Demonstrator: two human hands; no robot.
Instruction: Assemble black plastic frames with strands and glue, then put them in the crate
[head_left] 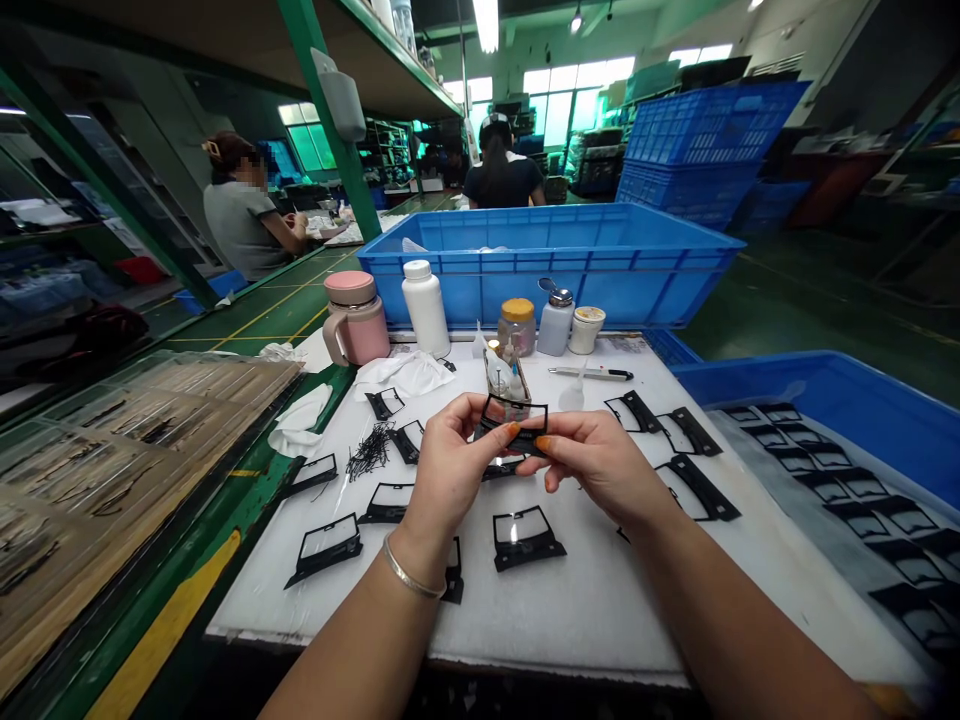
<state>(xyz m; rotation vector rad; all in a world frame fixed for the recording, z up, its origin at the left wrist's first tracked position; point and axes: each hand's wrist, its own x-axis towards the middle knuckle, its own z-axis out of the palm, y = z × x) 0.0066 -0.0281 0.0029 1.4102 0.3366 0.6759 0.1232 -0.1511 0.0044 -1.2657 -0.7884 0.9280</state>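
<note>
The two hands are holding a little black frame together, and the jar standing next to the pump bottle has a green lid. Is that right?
Not quite: the lid on the jar is yellow-orange, not green, as the head view shows. The left hand and right hand do hold a little black frame, and the jar stands next to the pump bottle.

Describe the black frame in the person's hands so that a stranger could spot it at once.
Start at the long blue crate, then drop to the white tabletop in front of it. Over its middle, the left hand and right hand pinch the small black frame. Similar frames lie on the tabletop; this one alone is held up.
</note>
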